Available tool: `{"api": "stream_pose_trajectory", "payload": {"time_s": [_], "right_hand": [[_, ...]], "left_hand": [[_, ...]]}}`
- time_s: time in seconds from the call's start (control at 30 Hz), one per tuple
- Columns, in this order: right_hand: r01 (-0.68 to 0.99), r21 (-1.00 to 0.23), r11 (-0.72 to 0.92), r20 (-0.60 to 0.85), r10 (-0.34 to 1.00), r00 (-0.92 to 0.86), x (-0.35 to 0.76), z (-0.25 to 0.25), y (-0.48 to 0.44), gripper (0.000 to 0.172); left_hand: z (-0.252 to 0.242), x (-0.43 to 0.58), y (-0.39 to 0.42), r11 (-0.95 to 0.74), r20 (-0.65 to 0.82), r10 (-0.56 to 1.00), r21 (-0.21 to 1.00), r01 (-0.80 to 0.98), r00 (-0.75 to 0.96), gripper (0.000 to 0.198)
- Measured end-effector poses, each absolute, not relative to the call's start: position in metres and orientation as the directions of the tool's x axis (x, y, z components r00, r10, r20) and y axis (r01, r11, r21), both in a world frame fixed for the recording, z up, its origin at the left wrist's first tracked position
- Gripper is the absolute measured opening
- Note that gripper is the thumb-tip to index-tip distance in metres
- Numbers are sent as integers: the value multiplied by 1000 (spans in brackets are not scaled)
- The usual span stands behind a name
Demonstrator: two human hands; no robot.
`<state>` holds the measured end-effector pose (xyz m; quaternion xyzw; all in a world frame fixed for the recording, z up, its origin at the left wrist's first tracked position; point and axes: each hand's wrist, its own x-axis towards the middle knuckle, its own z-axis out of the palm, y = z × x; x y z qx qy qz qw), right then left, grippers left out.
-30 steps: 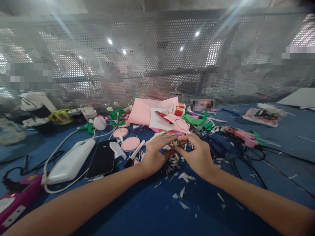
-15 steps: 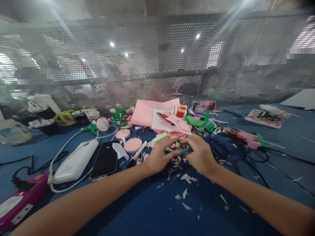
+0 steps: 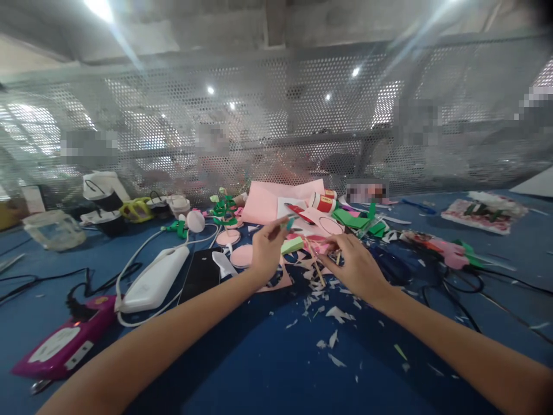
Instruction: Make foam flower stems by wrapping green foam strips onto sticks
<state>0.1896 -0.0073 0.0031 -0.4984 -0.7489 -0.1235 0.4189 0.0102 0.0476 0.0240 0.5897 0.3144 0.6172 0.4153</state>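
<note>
Two entries. My left fingers: pinched on a small teal piece, at their tips; green paper just to their right. My right fingers: part-curled beside a thin stick, whether gripping I cannot tell. Risks: slight loosening could drop the teal piece; a careless right-hand shift could scatter paper scraps nearer me.

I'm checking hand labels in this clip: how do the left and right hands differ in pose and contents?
The left hand sits higher in the picture, the right hand lower. The left hand has a small teal item at its fingertips; the right hand is beside a thin tan stick, contact unclear. Both are bare, with bent fingers.
</note>
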Motion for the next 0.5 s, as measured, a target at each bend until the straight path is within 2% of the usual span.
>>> {"api": "stream_pose_trajectory", "payload": {"time_s": [0.1,0.2,0.3,0.4,0.5], "right_hand": [[859,-230,457,676,710,-197,190,1,-5,24],[859,-252,445,622,755,-208,187,-3,-4,21],[870,-287,401,572,800,-180,185,-7,-4,23],[870,-335,361,514,844,-152,186,-9,-4,23],[862,-350,365,522,841,-144,186,-11,-4,23]], "left_hand": [[25,10,48,-434,445,895,876,-208,9,32],[13,15,37,-440,438,896,898,9,68,27],[3,18,22,-566,523,819,804,181,237,34],[2,18,15,-641,559,753,742,196,346,38],[5,18,15,-643,555,745,745,176,371,25]]}}
